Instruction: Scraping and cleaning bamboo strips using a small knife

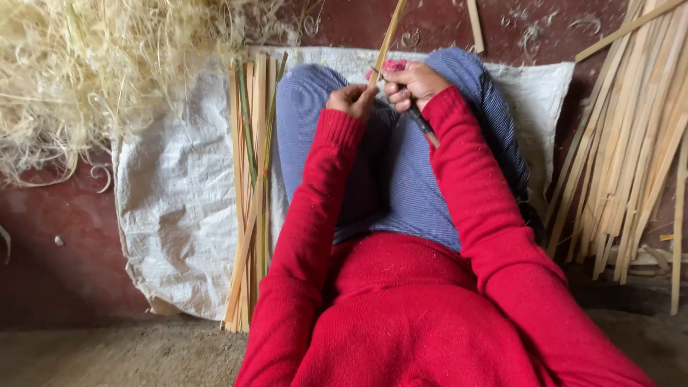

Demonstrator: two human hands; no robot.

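Note:
I sit on the floor in a red sweater and blue trousers, looking down at my lap. My left hand (351,99) pinches a thin pale bamboo strip (388,37) that runs up and away out of the top of the view. My right hand (412,82) is closed around a knife with a dark handle (421,119). Its blade meets the strip just above my left fingers. Something pink (393,65) shows at my right fingertips; what it is I cannot tell.
A bundle of split bamboo strips (251,193) lies on a white woven sack (175,208) left of my legs. More strips (631,143) are piled at the right. A heap of pale shavings (86,64) fills the upper left on the dark red floor (57,272).

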